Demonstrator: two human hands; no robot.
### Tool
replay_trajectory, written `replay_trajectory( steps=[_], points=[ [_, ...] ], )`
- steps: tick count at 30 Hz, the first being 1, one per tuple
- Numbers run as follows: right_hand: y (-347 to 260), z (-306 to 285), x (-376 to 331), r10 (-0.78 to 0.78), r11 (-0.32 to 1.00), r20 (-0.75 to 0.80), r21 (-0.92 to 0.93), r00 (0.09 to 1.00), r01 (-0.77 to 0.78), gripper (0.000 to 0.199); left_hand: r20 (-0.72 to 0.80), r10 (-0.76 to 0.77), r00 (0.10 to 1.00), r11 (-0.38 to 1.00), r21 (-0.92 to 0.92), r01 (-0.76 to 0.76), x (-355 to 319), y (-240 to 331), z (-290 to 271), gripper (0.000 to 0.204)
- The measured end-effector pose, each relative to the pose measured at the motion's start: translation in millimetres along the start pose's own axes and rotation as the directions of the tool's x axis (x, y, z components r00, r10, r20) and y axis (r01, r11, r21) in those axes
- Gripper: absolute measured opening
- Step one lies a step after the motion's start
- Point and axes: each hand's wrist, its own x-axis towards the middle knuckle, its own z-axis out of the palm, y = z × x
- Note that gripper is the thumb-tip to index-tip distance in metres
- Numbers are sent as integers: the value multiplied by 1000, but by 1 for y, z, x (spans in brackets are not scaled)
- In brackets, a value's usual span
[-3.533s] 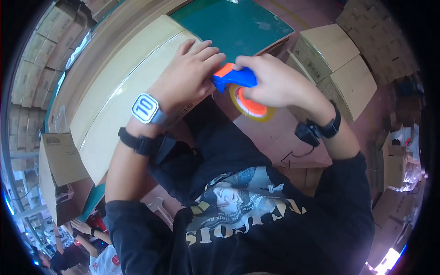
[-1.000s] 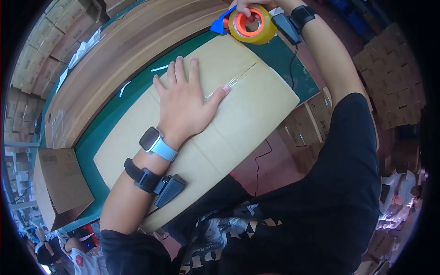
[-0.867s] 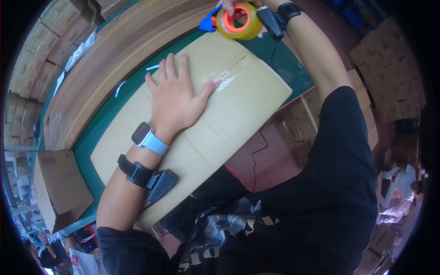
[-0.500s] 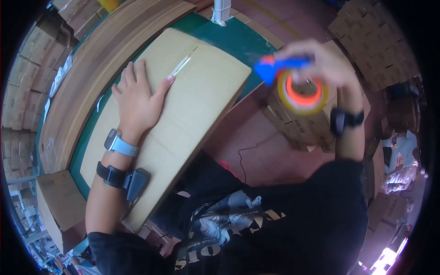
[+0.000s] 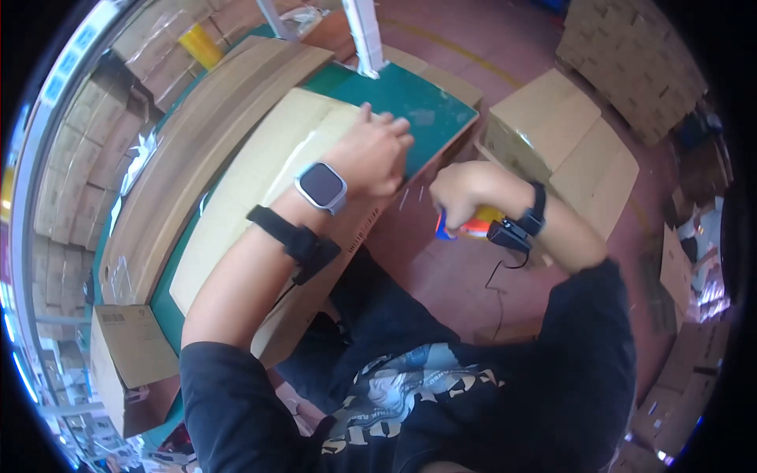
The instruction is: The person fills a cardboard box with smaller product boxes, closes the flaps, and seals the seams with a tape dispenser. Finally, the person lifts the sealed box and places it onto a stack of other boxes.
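Note:
A long cardboard box (image 5: 236, 197) lies slantwise on the green tabletop, its printed side facing my legs. A strip of tape runs along its top, partly under my left arm. My left hand (image 5: 369, 154) is over the box's far right end, fingers slightly apart and bent over, with no object visible in it. To the right of that end, off the table edge, my right hand (image 5: 465, 193) is closed round a tape dispenser (image 5: 475, 227) with blue and orange parts and a yellowish roll. My wrist and its strap hide much of the dispenser.
Brown wood-grain boards (image 5: 213, 134) lie along the table's left. A white post (image 5: 364, 39) rises at the table's far end. An open carton (image 5: 130, 347) stands at near left, larger cartons (image 5: 544, 118) at right. A thin cable (image 5: 495, 288) hangs over the floor.
My left hand has moved from the box's middle to its far right end. My right hand has come down and inward with the tape dispenser, next to that end. The view has shifted.

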Motion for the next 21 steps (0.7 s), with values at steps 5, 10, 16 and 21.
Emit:
replay_trajectory(
  steps=[5,10,16,21],
  points=[
    [73,-31,-10,391,909,-559,357,731,-214,45,100,-29,995,961,277,0,-7,25,17,52],
    [108,6,127,226,937,-851,58,474,-344,34,-65,36,997,853,522,3,-36,54,39,43],
    [69,5,120,-17,981,-1000,-19,13,-195,33,84,-380,921,904,-175,390,-183,138,-69,44],
    [-14,2,114,544,487,-838,355,41,798,40,-511,-829,-227,183,-632,753,-299,197,-13,61]
  ],
)
